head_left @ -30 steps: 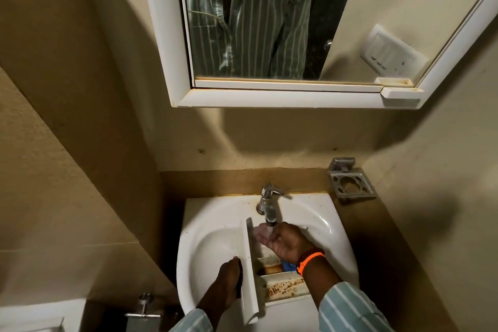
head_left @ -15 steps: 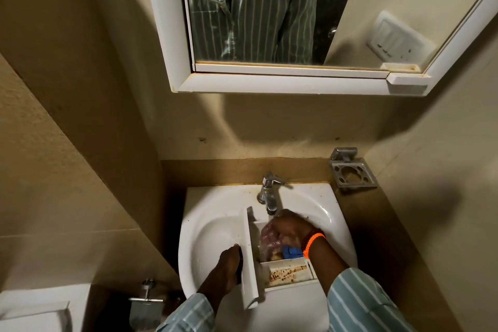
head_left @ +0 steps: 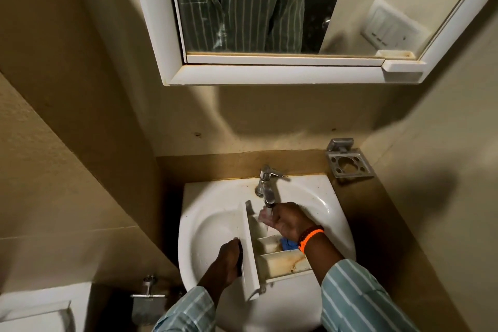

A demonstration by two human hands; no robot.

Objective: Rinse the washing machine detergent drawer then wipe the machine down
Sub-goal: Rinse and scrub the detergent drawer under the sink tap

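Low in the frame, over the sink (head_left: 204, 226), the drawer (head_left: 269, 253) is held by its front panel in the left hand (head_left: 227, 259). Brown residue is seen in its near compartment. Further up, the right hand (head_left: 289, 221) is cupped under the tap (head_left: 266, 188), holding nothing visible. Rinsing is judged unfinished; wiping remains.

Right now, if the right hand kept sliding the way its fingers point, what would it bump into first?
Probably the detergent drawer's upright front panel; the right hand points left across the drawer under the tap. Depth is unclear.
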